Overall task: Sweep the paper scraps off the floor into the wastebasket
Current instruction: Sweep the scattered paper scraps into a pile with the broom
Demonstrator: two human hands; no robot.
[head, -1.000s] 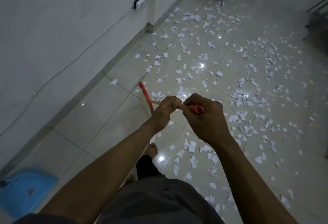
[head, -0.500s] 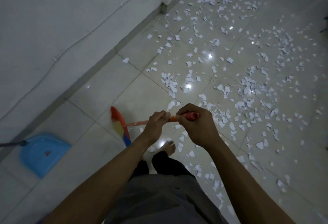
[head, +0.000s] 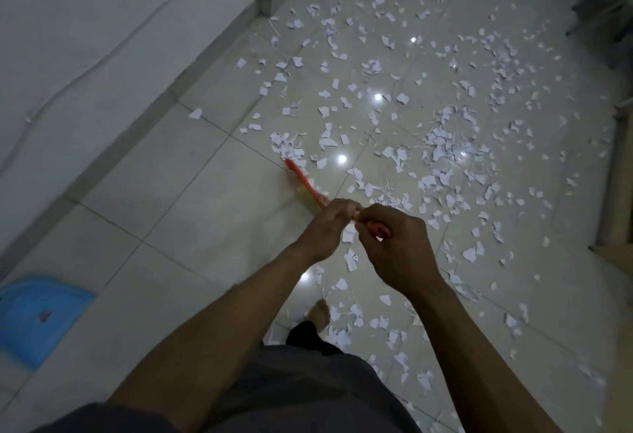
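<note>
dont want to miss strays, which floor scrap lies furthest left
The lone white paper scrap near the grey skirting board, apart from the rest.

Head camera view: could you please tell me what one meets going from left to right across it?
The blue dustpan → left hand → right hand → furniture frame at the right edge. The broom and the paper scraps overlap these, so I leave them out.

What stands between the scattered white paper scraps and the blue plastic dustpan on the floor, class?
Nothing visible does: only bare glossy floor tiles lie between the nearest white paper scraps and the blue plastic dustpan. The red broom, gripped by the left hand and right hand, sits at that cluster's edge.
</note>
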